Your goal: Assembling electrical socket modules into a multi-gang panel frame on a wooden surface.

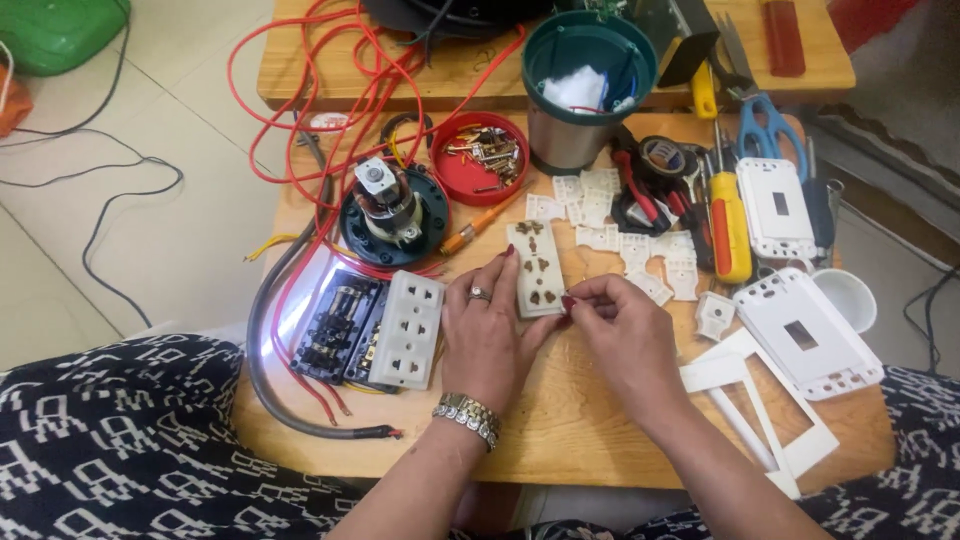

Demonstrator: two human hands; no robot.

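On the wooden counter (560, 420), one white socket plate (536, 268) lies with its long axis running twelve to six, at about twelve o'clock from both wrists. The left hand (487, 335) steadies its left edge, fingers spread along it; the right hand (625, 325) pinches the plate's lower right corner between thumb and fingertips. At nine o'clock sits one multi-socket strip (407, 330); at two o'clock, two yellow-handled screwdrivers (730, 225).
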